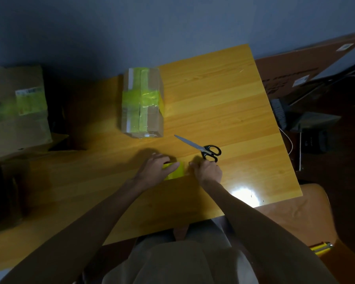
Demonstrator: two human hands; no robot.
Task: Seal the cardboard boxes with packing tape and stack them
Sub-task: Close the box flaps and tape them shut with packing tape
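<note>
A small cardboard box (pixel 150 119) crossed with yellow-green tape stands on the wooden table (pixel 223 99), beyond my hands. My left hand (pixel 156 168) grips a roll of yellow-green packing tape (pixel 175 172) lying on the table. My right hand (pixel 207 172) pinches at the tape's right end, fingers curled; the pinched end itself is hard to make out. Black-handled scissors (pixel 210 151) lie just beyond my right hand, blades pointing toward the box.
Larger cardboard boxes (pixel 16 111) with green tape and a label stand stacked at the left, in shadow. Flat brown cardboard (pixel 295 74) leans past the table's right edge. A bright glare spot (pixel 245 196) sits near the table's front right edge.
</note>
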